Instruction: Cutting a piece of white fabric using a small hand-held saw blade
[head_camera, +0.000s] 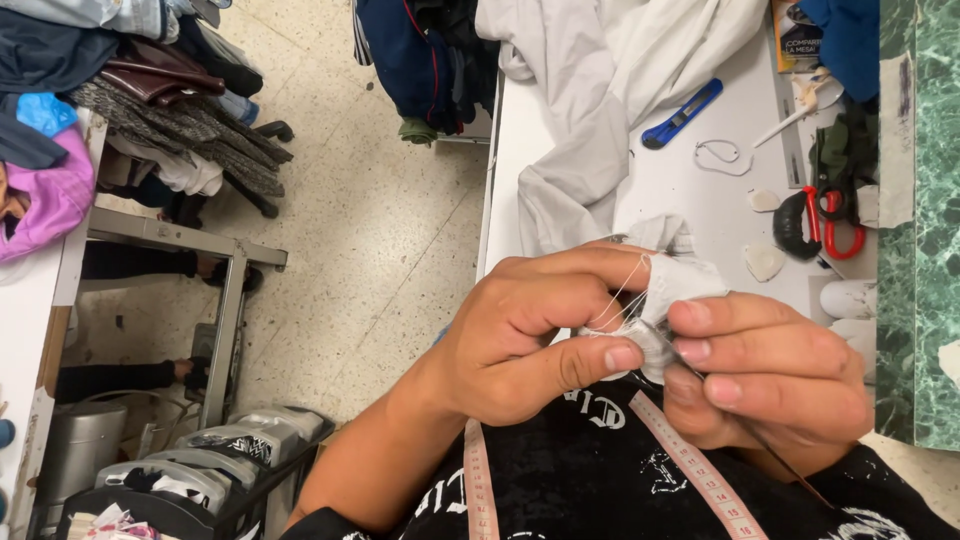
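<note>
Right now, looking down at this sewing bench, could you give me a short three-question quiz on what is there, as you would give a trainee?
1. True or false: both hands pinch the same small piece of white cloth.
2. Which tool lies nearest the red-handled scissors on the white table: A) a hammer, B) a blue utility knife, C) a paintbrush?
3. What hangs around the person's neck, over the black shirt?

Key:
1. True: the left hand and the right hand both grip it.
2. B.
3. A pink measuring tape.

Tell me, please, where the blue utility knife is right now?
In the head view, the blue knife lies on the white table, upper right, beside the white cloth.
</note>
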